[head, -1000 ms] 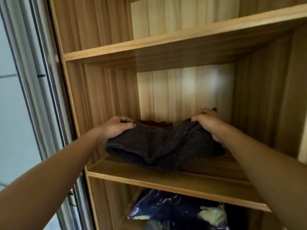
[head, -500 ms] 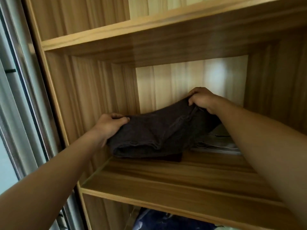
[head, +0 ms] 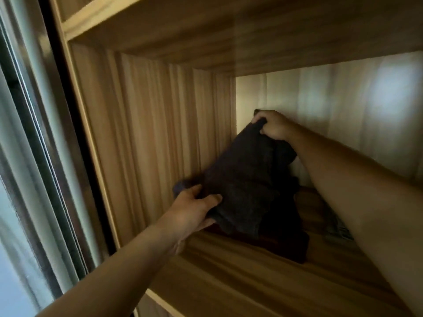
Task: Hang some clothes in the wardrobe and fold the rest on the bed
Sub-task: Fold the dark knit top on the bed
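A: Whereabouts of the dark charcoal folded garment (head: 247,191)?
B: Inside the light wooden wardrobe compartment (head: 160,133), held tilted, lower end over a dark red folded cloth (head: 290,248) lying on the wooden shelf board (head: 229,277).
A: And the left hand (head: 194,209)?
B: Curled round the garment's lower left corner, thumb on top.
A: The right hand (head: 273,126)?
B: Pinching the upper corner, raised near the pale back panel (head: 343,110).
A: Anything beside?
B: Grey patterned fabric (head: 338,227) on the shelf, partly hidden behind the right forearm.

home bedroom; wooden wardrobe shelves (head: 229,271)
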`<act>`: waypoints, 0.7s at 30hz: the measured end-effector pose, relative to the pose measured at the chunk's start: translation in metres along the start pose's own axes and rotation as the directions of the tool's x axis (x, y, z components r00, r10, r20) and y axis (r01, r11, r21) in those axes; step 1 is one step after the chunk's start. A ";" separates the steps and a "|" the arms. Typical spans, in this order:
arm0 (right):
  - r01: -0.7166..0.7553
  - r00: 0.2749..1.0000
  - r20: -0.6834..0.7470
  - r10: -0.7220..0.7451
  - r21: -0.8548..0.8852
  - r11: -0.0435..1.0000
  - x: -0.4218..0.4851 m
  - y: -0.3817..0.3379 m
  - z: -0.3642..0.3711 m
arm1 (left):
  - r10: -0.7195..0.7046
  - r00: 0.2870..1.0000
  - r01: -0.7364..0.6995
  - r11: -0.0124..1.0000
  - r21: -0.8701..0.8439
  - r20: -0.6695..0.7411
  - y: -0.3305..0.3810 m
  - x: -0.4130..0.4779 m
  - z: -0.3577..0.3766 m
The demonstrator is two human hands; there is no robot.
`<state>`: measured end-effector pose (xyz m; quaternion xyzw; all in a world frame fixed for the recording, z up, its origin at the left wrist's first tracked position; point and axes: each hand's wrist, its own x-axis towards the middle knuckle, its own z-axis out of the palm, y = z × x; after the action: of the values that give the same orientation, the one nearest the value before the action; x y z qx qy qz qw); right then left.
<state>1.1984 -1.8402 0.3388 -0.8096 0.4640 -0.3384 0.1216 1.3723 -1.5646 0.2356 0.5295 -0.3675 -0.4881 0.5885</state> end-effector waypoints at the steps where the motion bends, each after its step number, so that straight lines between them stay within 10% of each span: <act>1: 0.041 0.999 0.027 -0.040 -0.063 0.997 0.006 0.002 0.013 | -0.021 1.000 0.021 1.000 -0.014 0.002 -0.004 0.001 -0.001; 5: 0.151 0.975 0.220 -0.040 -0.514 0.845 0.004 0.021 0.074 | -0.093 0.996 0.073 0.816 0.574 0.005 -0.013 0.001 -0.018; 10: 0.043 0.993 0.116 0.032 -0.587 0.808 -0.026 0.016 0.077 | 0.331 0.931 -0.181 0.059 0.982 0.152 0.018 0.026 -0.043; 16: -0.150 0.888 0.377 0.264 -0.307 0.940 -0.074 -0.007 0.075 | 0.323 0.896 -0.351 0.097 0.931 0.304 0.015 0.078 -0.009; 21: -0.267 0.891 0.266 0.367 -0.346 0.899 -0.074 0.020 0.089 | 0.179 0.928 -0.356 0.170 0.919 0.327 -0.004 0.117 0.007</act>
<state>1.2188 -1.7997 0.2305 -0.7752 0.6107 -0.1012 0.1262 1.3944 -1.6788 0.2227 0.6685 -0.7176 -0.0783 0.1793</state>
